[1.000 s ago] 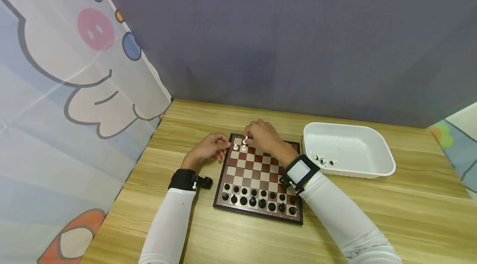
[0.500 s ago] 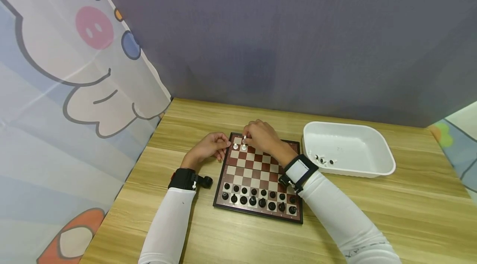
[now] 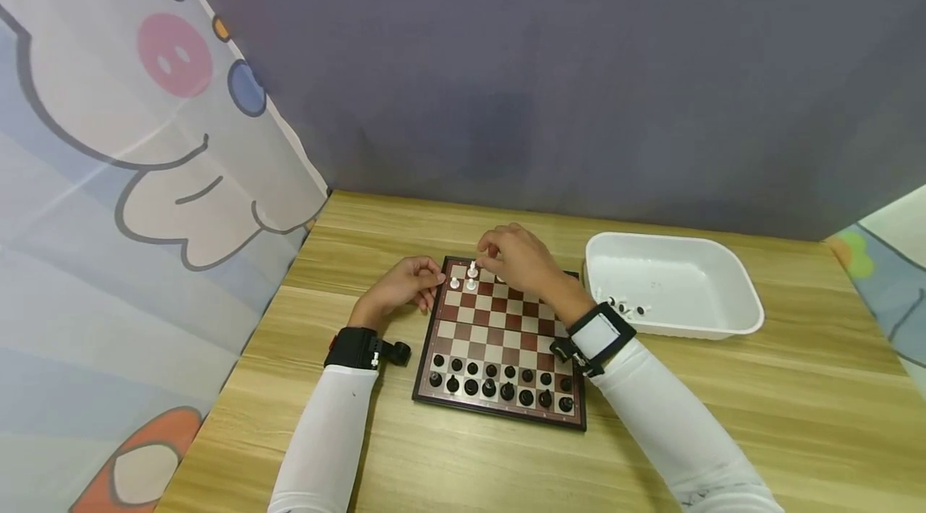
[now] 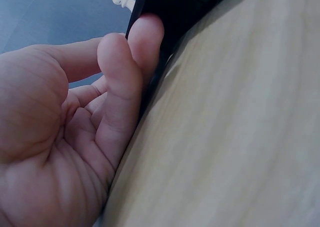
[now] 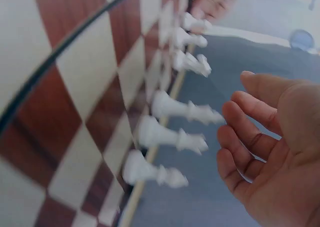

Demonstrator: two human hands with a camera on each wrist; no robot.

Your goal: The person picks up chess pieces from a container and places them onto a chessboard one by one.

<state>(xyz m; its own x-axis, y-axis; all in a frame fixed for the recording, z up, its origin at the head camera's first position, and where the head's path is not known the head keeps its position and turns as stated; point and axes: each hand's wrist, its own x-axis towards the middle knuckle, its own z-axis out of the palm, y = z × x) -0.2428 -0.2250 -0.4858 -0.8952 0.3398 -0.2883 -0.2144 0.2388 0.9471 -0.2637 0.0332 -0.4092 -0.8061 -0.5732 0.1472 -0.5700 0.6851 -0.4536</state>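
My left hand (image 3: 401, 285) holds the left edge of the chessboard (image 3: 497, 334) near its far corner. In the left wrist view, fingertips (image 4: 145, 34) press against the board's black side. My right hand (image 3: 522, 260) hovers over the far rows with fingers loosely bent and nothing between them. A white chess piece (image 3: 473, 270) stands just left of those fingers, with two white pawns (image 3: 471, 285) in front. The right wrist view, partly blurred, shows several upright white pieces (image 5: 172, 107) along the far edge. Black pieces (image 3: 489, 388) fill the two near rows.
A white plastic tub (image 3: 673, 280) stands right of the board, with several small pieces (image 3: 625, 309) at its near left corner. Behind the wooden table (image 3: 723, 408) rises a grey partition (image 3: 579, 79). A cartoon-printed curtain (image 3: 87, 191) hangs at the left.
My right hand has let go of the white chess piece at the far left and moved slightly right. The piece now stands on the board. My left hand stays at the edge.
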